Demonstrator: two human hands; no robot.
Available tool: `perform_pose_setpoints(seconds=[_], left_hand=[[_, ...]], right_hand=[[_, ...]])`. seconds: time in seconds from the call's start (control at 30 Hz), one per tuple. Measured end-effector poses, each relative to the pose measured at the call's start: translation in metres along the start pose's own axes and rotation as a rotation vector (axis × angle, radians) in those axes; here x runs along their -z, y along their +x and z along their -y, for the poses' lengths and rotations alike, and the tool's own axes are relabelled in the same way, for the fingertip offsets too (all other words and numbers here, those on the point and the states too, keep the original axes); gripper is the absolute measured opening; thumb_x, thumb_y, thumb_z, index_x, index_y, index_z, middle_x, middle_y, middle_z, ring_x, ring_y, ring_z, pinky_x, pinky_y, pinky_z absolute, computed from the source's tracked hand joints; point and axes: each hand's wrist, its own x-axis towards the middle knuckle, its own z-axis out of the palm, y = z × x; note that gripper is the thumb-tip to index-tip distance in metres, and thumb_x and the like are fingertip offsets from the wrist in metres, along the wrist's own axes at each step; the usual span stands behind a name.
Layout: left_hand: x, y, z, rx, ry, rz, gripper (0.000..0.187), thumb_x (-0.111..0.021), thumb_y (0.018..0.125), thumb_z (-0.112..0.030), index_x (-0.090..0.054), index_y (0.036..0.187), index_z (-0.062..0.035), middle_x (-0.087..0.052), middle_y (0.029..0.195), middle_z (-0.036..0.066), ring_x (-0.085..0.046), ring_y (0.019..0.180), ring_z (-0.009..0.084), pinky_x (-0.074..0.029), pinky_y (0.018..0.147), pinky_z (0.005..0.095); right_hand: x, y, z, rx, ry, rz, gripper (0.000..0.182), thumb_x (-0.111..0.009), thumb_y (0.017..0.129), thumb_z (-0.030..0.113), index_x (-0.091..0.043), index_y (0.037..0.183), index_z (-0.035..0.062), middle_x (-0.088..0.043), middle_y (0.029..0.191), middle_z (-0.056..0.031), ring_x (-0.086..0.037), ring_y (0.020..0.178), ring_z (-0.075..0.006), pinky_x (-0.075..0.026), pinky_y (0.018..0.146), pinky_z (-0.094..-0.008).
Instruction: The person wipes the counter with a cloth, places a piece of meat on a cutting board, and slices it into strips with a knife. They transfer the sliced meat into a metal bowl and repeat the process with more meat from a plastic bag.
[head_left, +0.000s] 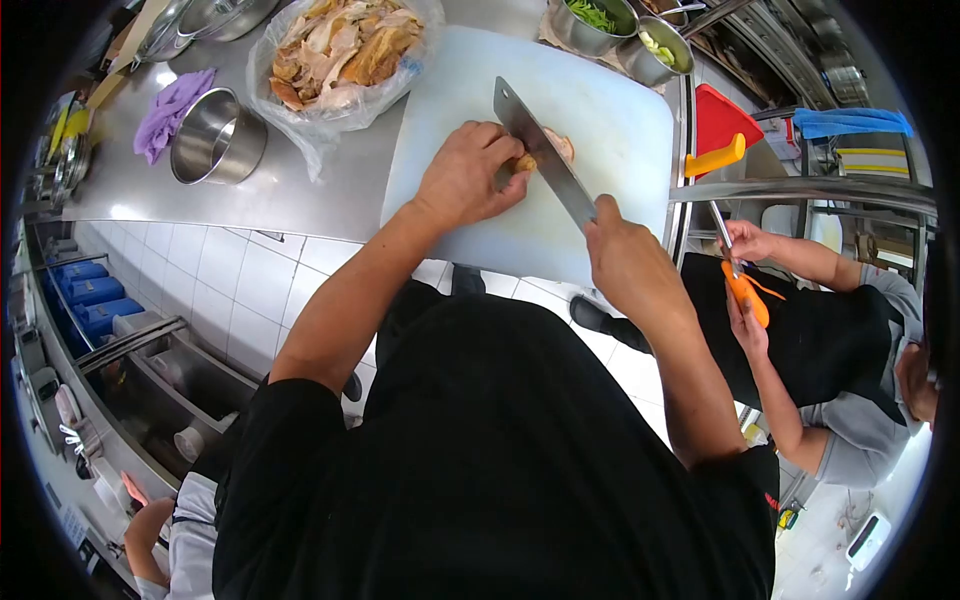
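Observation:
My right hand (630,262) is wrapped round the handle end of a cleaver (543,150), whose blade points up and to the left over the white cutting board (600,110). Just left of the blade, the bent fingers of my left hand (472,172) hold a small yellowish-brown piece of meat (526,162). Another piece of meat (562,145) lies against the blade's far side. Beyond the board's upper left edge, a clear plastic bag (262,85) is open around a heap of cooked meat (345,50).
A steel pot (218,137) and purple cloth (172,115) stand left on the counter. Metal containers with green vegetables (592,14) are at the back right. On the right, a co-worker (820,330) holds an orange vegetable (746,293) and a blade. Another person (190,530) is lower left.

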Motion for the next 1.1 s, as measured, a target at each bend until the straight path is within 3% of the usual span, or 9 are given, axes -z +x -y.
perform_pose_setpoints(seconds=[0.2,0.37,0.77,0.87,0.97,1.1], left_hand=[[0.002,-0.003,-0.002,0.008,-0.014,0.045,0.028,-0.076,0.079,-0.017,-0.065,0.104,-0.0088,-0.063,0.107,0.012,-0.060,0.099,0.0339,-0.051,0.090,0.0444],[0.002,-0.002,0.000,-0.026,0.017,-0.011,0.028,-0.076,0.080,-0.017,-0.065,0.104,-0.0085,-0.063,0.107,0.011,-0.060,0.099,0.0338,-0.051,0.090,0.0443],[0.000,-0.003,-0.004,-0.003,0.030,0.006,0.025,-0.078,0.078,-0.016,-0.066,0.099,-0.0093,-0.064,0.100,0.009,-0.061,0.095,0.0311,-0.051,0.087,0.0427],[0.001,-0.003,-0.003,-0.008,0.015,0.004,0.024,-0.077,0.078,-0.015,-0.066,0.099,-0.0094,-0.064,0.100,0.009,-0.061,0.095,0.0315,-0.051,0.087,0.0429],[0.002,-0.001,0.000,-0.005,0.004,0.023,0.024,-0.077,0.078,-0.016,-0.066,0.099,-0.0092,-0.064,0.101,0.010,-0.061,0.096,0.0324,-0.051,0.088,0.0432],[0.004,-0.001,-0.002,0.028,0.006,0.082,0.026,-0.077,0.078,-0.017,-0.065,0.100,-0.0085,-0.064,0.103,0.012,-0.060,0.098,0.0335,-0.050,0.089,0.0439]], right_hand=[[-0.049,0.039,-0.006,0.061,0.074,-0.086,0.025,-0.045,0.104,0.020,-0.047,0.115,-0.0027,-0.069,0.082,-0.0296,-0.067,0.080,-0.0506,-0.051,0.077,-0.0608],[-0.023,0.049,-0.005,0.080,0.063,-0.175,0.029,-0.049,0.104,0.023,-0.051,0.119,-0.0024,-0.067,0.080,-0.0316,-0.066,0.080,-0.0519,-0.050,0.073,-0.0598],[0.002,-0.024,-0.003,0.034,-0.040,-0.057,0.024,-0.051,0.104,0.021,-0.046,0.114,-0.0003,-0.064,0.072,-0.0294,-0.064,0.073,-0.0518,-0.046,0.066,-0.0615],[0.009,-0.024,-0.003,-0.006,-0.062,0.003,0.023,-0.051,0.104,0.020,-0.046,0.114,-0.0005,-0.064,0.072,-0.0296,-0.064,0.073,-0.0515,-0.046,0.066,-0.0615],[0.014,-0.008,0.009,-0.011,-0.064,0.092,0.021,-0.043,0.106,0.018,-0.045,0.109,-0.0025,-0.068,0.082,-0.0291,-0.067,0.081,-0.0502,-0.050,0.074,-0.0596],[-0.022,0.026,-0.003,0.022,0.059,-0.009,0.025,-0.048,0.105,0.021,-0.045,0.112,-0.0021,-0.067,0.081,-0.0309,-0.066,0.080,-0.0517,-0.050,0.074,-0.0599]])
